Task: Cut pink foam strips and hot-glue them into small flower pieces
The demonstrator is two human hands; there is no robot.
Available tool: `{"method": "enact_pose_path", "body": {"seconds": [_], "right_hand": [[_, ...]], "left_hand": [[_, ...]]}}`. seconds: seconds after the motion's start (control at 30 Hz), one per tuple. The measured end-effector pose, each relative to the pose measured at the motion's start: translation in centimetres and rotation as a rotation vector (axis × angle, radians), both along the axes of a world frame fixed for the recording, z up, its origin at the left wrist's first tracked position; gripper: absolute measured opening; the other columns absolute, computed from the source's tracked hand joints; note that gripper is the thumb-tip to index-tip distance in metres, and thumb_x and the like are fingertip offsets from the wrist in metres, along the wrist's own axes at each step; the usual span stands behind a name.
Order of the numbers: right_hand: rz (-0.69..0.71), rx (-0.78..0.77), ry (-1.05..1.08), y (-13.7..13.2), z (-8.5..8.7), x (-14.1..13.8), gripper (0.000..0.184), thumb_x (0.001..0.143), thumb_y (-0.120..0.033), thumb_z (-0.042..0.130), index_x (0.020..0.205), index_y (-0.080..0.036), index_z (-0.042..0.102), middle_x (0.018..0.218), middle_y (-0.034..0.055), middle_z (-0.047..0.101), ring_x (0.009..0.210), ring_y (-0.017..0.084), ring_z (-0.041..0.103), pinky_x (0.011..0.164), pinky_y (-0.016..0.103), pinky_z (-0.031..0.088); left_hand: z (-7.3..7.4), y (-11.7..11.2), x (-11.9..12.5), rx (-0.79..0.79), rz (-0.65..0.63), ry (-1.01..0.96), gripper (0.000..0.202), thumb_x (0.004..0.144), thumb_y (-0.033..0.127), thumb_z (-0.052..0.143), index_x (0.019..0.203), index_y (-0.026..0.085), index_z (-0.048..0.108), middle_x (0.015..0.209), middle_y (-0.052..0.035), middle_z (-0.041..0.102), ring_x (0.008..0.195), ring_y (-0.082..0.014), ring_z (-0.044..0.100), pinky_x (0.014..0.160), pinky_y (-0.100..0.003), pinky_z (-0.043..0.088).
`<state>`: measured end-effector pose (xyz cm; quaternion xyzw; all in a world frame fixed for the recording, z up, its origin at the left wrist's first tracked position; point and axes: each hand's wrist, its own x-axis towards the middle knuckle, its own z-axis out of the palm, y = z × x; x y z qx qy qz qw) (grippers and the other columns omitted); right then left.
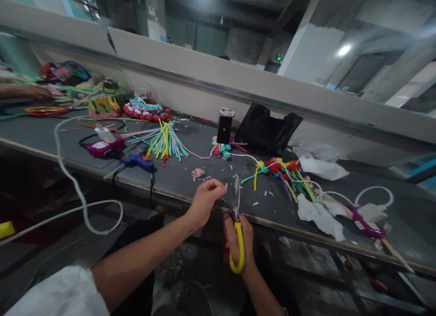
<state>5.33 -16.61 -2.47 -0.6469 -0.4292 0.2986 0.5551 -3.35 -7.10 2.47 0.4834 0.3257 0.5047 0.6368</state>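
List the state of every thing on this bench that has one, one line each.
Scissors: upright in right hand, blades near closed.
Left hand: fingers pinched at the blades; what it holds is too small to tell.
Glue gun: lying on its side, corded.
Phone: standing upright, screen dark.
Black bag: slumped against the wall.
Pipe cleaners: loose, fanned out.

At the near edge of the long grey desk [41,139], the left hand [204,200] sits just left of the yellow-handled scissors [236,225]. The blue glue gun [138,160] lies further left, the black fabric bag [264,127] behind, with the upright black phone [224,127] beside it.
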Motion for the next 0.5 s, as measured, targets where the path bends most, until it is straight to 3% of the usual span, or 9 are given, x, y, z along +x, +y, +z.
{"method": "enact_pose_path", "body": {"seconds": [0.1,0.2,0.37,0.5], "right_hand": [[-0.027,0.009,0.24,0.2,0.3,0.4,0.033,0.083,-0.052,0.059,0.09,-0.019,0.056,0.046,-0.0103,0.043,0.032,0.008,0.037,0.031,0.018,0.033],[-0.031,0.084,0.36,0.4,0.5,1.0,0.037,0.081,-0.053,0.062,0.095,-0.019,0.056,0.045,-0.0107,0.043,0.033,0.007,0.037,0.03,0.016,0.033],[0.002,0.115,0.367,0.5,0.7,1.8,0.036,0.083,-0.053,0.06,0.089,-0.018,0.058,0.045,-0.0097,0.044,0.034,0.007,0.037,0.031,0.017,0.032],[0.025,0.146,0.374,0.6,0.8,1.8,0.035,0.083,-0.053,0.06,0.084,-0.018,0.057,0.045,-0.0099,0.042,0.035,0.007,0.036,0.033,0.017,0.03]], "left_hand": [[0.0,-0.2,-0.1,0.109,0.023,0.184,0.011,0.067,0.023,0.061,0.062,0.017,0.053,0.061,0.0037,0.051,0.06,-0.011,0.044,0.059,-0.024,0.032],[-0.1,-0.6,-0.1,0.352,0.031,0.443,0.009,0.068,0.018,0.058,0.061,0.018,0.053,0.06,0.0031,0.052,0.059,-0.0123,0.045,0.06,-0.025,0.032],[-0.7,-1.3,0.1,0.883,0.043,0.757,0.009,0.068,0.011,0.056,0.064,0.019,0.053,0.064,0.0006,0.056,0.068,-0.0162,0.048,0.073,-0.032,0.031],[-1.2,-1.5,0.2,1.104,0.025,0.925,0.01,0.074,0.012,0.052,0.068,0.019,0.054,0.068,-0.0035,0.057,0.073,-0.0199,0.048,0.075,-0.035,0.03]]}}
